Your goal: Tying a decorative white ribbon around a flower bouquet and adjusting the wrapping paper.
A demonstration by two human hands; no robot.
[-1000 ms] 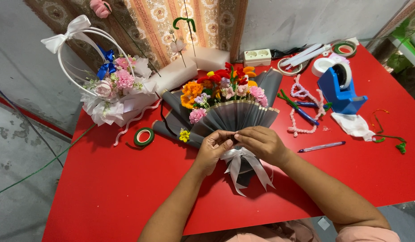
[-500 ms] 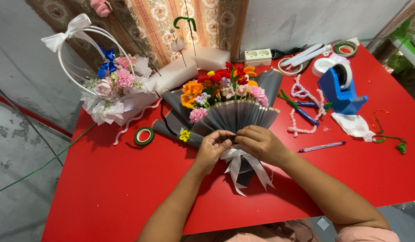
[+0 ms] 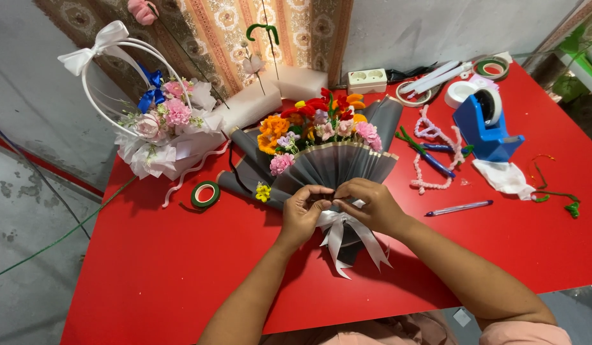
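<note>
A bouquet (image 3: 321, 131) of orange, red, pink and yellow flowers lies on the red table (image 3: 155, 268), wrapped in pleated dark grey paper (image 3: 337, 166). A white ribbon bow (image 3: 347, 233) is tied at its neck, tails pointing toward me. My left hand (image 3: 305, 214) and my right hand (image 3: 369, 204) meet at the bow's knot, fingertips pinched on the ribbon just below the pleated fan.
A white flower basket (image 3: 158, 131) with pink blooms stands at the back left. A green tape roll (image 3: 205, 194) lies left of the bouquet. At right are a blue tape dispenser (image 3: 484, 124), pipe cleaners (image 3: 430, 156), a pen (image 3: 459, 207) and a white socket block (image 3: 366, 80).
My fingers have shifted slightly on the ribbon knot; the bouquet and the other things have stayed put.
</note>
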